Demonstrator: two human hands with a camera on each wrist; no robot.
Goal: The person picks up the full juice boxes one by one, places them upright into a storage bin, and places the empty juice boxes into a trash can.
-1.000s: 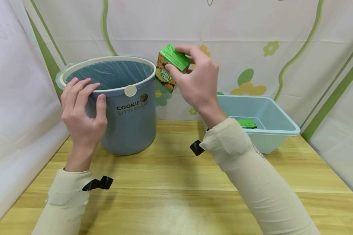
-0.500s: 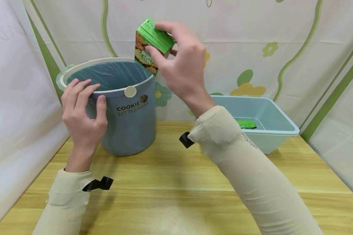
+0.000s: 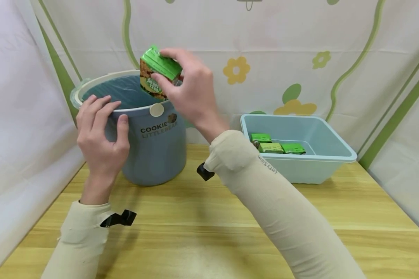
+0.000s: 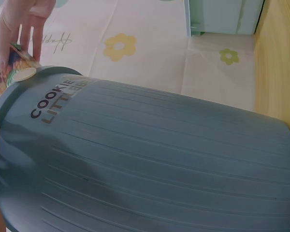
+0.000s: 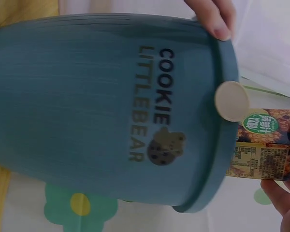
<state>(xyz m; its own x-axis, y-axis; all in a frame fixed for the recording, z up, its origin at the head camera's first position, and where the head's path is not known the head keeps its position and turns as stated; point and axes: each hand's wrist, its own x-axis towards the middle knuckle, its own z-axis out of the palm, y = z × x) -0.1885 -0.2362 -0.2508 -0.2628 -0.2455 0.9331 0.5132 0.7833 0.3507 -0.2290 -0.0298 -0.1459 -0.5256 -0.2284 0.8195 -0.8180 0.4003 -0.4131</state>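
My left hand grips the near left rim of a blue trash can, fingers over the rim and thumb outside. The can stands upright, with a clear plastic liner inside. Between thumb and fingers, my right hand pinches a boxy snack pack, green on top with brown printed sides. The pack is tilted and overlaps the can's right rim in the head view. From the right wrist, the lower end of the snack pack disappears behind the rim, beside a cream round button.
A pale blue plastic basin stands on the wooden table at the right, holding three green-topped packs. A white patterned curtain hangs behind and at both sides.
My right hand has carried the snack pack leftward, rising and then lowering, from beside the can to over its right rim. The left hand has stayed at the rim.
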